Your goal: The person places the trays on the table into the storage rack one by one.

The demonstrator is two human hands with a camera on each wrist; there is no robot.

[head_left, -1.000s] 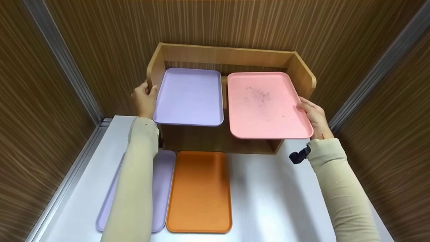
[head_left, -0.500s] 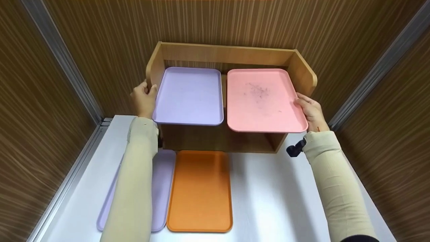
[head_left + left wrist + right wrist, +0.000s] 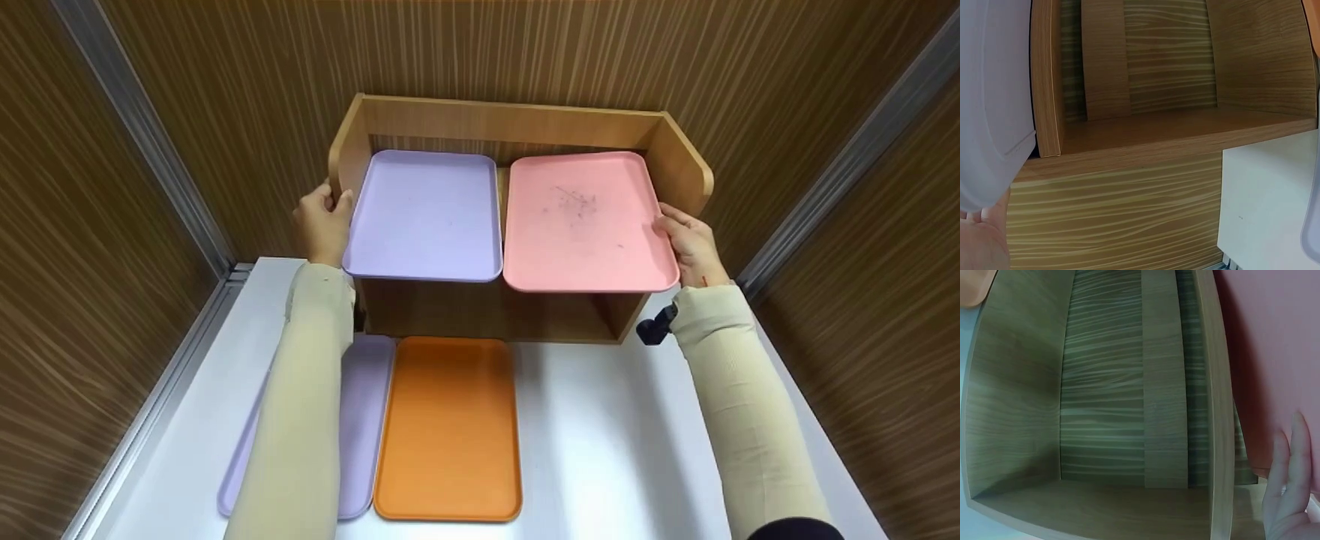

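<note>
The right hand's [image 3: 691, 244] grip pinches the pink tray [image 3: 581, 225] over the shelf [image 3: 510, 127], just beside the purple tray [image 3: 427, 214], so gentle, slow nudges seem best; I can't tell what the left hand [image 3: 322, 225] grips.

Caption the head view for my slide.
Right grip holding a pink tray by its edge beside a lilac tray at a wooden shelf, orange tray on the white table.
</note>
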